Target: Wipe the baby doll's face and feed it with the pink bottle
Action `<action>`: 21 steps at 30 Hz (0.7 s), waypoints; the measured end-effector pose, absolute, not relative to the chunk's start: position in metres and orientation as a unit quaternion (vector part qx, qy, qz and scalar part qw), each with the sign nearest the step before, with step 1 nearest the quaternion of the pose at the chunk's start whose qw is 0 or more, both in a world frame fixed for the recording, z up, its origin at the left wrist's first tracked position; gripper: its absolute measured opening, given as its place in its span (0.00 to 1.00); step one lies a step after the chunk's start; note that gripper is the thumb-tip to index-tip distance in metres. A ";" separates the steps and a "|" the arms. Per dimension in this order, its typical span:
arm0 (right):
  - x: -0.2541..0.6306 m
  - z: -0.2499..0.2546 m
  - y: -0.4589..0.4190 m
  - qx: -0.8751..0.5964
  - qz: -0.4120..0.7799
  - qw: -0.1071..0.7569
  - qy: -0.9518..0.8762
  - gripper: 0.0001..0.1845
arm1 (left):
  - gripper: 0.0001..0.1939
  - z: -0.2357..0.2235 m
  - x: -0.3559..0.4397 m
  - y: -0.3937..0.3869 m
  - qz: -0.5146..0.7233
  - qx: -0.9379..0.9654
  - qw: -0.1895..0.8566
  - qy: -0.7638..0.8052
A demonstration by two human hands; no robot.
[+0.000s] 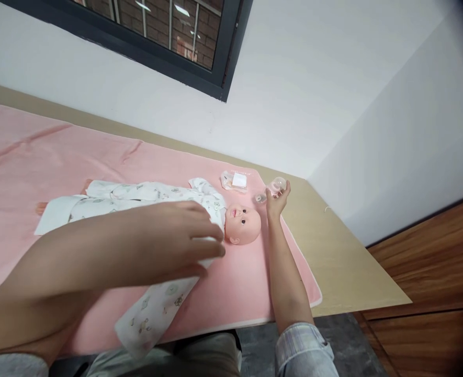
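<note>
My left hand: raised above the near side of the doll's chest, palm down, with the left fingers (207, 230) curled and blurred; they look closed on the patterned cloth (153, 314).
Patterned cloth: white with small printed figures, slanting from under my fingers towards the counter's near edge and over my lap; I judge the pinch at its upper end is what keeps it up. Whether it joins the doll's clothes, I cannot tell.
My right hand: stretched out beyond the doll's head, the right fingers (277, 201) wrapped round a clear container (279, 184); thumb and fingertips sit on opposite sides, probably to steady its smooth, round body.
Small clear piece: a see-through part (260, 198) just beside my right thumb, between that hand and the packet.
Packet: a crumpled clear wrapper with a white label (239, 180), on the blanket past the doll's shoulder, likely set there to be near yet out from under my arms.
Doll: a bald baby doll (243, 225) on its back, face up, head to the right, feet to the left, in a white printed outfit.
Blanket: pink (223, 301), spread beneath the doll, presumably as padding over the pale wooden counter (325, 246).
Beyond: a white wall (278, 94) and a dark-framed window (168, 26).
</note>
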State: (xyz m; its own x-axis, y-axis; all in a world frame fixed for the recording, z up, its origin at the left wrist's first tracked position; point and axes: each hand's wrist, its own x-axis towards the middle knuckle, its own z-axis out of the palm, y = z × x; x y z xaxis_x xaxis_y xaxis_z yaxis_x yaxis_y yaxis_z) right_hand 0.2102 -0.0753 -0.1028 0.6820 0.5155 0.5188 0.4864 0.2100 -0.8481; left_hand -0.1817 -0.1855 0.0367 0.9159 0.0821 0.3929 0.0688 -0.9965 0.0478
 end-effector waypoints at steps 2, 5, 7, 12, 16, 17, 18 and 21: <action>0.203 -0.091 -0.077 -0.608 0.012 0.684 -0.404 0.49 | 0.13 0.043 -0.181 -0.172 0.194 0.980 0.024 0.035; 0.187 -0.071 -0.081 -0.577 0.012 0.695 -0.430 0.49 | 0.15 0.047 -0.175 -0.148 0.227 0.970 0.026 0.084; 0.172 -0.058 -0.085 -0.551 0.018 0.695 -0.461 0.49 | 0.18 0.044 -0.166 -0.131 0.255 0.956 -0.004 0.146; 0.126 -0.031 -0.103 -0.476 0.072 0.684 -0.548 0.50 | 0.21 0.025 -0.144 -0.099 0.310 0.905 -0.052 0.288; 0.086 -0.016 -0.124 -0.425 0.138 0.671 -0.592 0.49 | 0.30 0.017 -0.134 -0.096 0.345 0.894 -0.004 0.287; 0.077 -0.014 -0.129 -0.416 0.153 0.669 -0.597 0.49 | 0.32 0.016 -0.132 -0.098 0.354 0.892 0.011 0.282; 0.068 -0.013 -0.134 -0.410 0.166 0.666 -0.601 0.49 | 0.35 0.016 -0.130 -0.099 0.360 0.891 0.025 0.278; 0.048 -0.011 -0.144 -0.397 0.203 0.661 -0.603 0.50 | 0.38 0.016 -0.126 -0.102 0.366 0.888 0.051 0.274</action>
State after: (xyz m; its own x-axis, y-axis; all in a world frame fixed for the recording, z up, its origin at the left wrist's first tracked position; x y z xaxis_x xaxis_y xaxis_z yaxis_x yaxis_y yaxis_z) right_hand 0.0484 -0.1440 -0.0106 0.1899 0.7470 0.6371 0.2108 0.6028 -0.7696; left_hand -0.1263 -0.1019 0.0164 0.5816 0.5241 0.6221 0.4492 -0.8445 0.2916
